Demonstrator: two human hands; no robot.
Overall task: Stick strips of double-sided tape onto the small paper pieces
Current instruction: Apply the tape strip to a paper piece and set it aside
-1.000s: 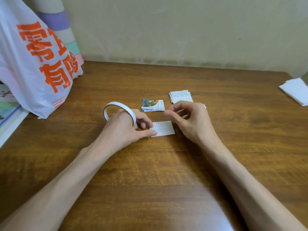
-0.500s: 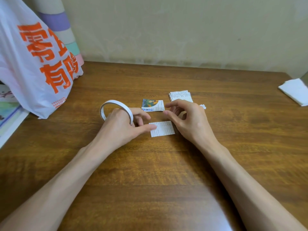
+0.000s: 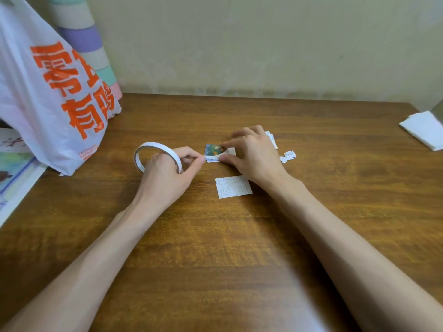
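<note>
White against the brown wooden table (image 3: pixel 239 248), a ring-shaped roll of double-sided tape (image 3: pixel 154 144) hangs looped over the left hand (image 3: pixel 167 173), whose thumb and forefinger pinch its free end just left of the small stack of colour-printed paper pieces (image 3: pixel 212 150) — the right hand (image 3: pixel 256 159) pinches that stack from its right side. The strip, I'd judge, must run rightward along the stack's near edge.

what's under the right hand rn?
The right hand covers part of the colourful paper stack and most of the printed stack; anything else beneath is hidden.
</note>
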